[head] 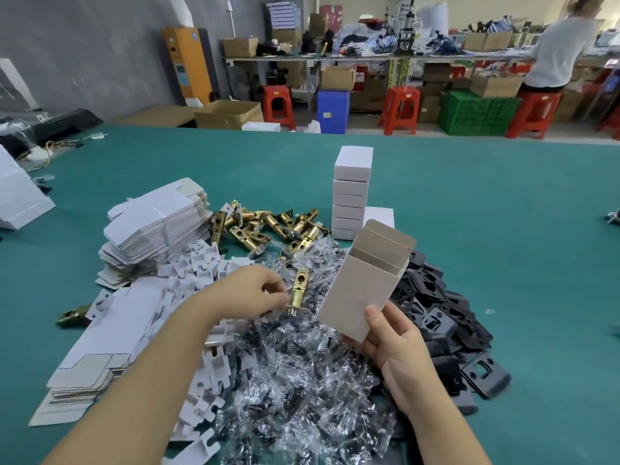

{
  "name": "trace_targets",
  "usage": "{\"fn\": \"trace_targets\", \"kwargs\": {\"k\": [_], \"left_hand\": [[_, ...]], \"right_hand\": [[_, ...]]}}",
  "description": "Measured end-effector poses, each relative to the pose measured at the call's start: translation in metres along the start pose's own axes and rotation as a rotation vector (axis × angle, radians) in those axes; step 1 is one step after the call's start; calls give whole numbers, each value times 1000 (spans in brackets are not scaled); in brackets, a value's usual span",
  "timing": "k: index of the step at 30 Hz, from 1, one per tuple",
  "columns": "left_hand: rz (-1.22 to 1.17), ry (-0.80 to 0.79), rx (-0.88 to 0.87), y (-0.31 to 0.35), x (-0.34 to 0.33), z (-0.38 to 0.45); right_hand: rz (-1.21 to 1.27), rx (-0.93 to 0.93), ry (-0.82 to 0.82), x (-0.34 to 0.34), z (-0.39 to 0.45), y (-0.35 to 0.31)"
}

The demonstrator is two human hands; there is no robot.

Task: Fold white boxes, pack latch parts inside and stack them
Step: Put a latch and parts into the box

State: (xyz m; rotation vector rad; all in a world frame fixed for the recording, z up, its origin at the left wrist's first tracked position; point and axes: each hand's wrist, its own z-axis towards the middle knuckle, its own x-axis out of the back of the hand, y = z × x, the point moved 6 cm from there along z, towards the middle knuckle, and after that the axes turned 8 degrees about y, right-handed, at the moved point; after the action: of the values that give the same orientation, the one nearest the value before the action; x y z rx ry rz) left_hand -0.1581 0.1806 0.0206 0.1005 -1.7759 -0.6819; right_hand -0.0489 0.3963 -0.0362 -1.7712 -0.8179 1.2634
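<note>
My right hand (392,344) grips a folded white box (365,283) by its lower end, with the top flaps standing open and tilted to the right. Just left of it, my left hand (248,293) pinches a brass latch (298,292) held upright above the clear plastic bags (302,380). A stack of several closed white boxes (352,193) stands behind on the green table (503,213). More brass latches (265,226) lie in a heap left of that stack.
Flat unfolded box blanks (157,223) are piled at the left, with white card inserts (208,330) beside them. Black plates (446,317) lie heaped at the right. Red stools, crates and a person at a bench are beyond the table's far edge.
</note>
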Motion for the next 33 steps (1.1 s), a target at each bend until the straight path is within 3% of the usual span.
{"fn": "trace_targets", "kwargs": {"k": [5, 10, 17, 27, 30, 33], "left_hand": [[-41, 182, -6, 15, 9, 37], [4, 66, 37, 20, -6, 63], [84, 39, 28, 25, -10, 67], [-58, 171, -101, 31, 22, 29], [-3, 131, -122, 40, 35, 9], [75, 224, -186, 55, 66, -16]], "right_hand": [[-105, 36, -48, -3, -3, -3], [-197, 63, -108, -7, -6, -4], [-231, 105, -196, -13, -11, -10], [-237, 86, -95, -5, -6, -4], [-235, 90, -79, -3, -5, -1], [-244, 92, -105, -5, -6, -2]]}}
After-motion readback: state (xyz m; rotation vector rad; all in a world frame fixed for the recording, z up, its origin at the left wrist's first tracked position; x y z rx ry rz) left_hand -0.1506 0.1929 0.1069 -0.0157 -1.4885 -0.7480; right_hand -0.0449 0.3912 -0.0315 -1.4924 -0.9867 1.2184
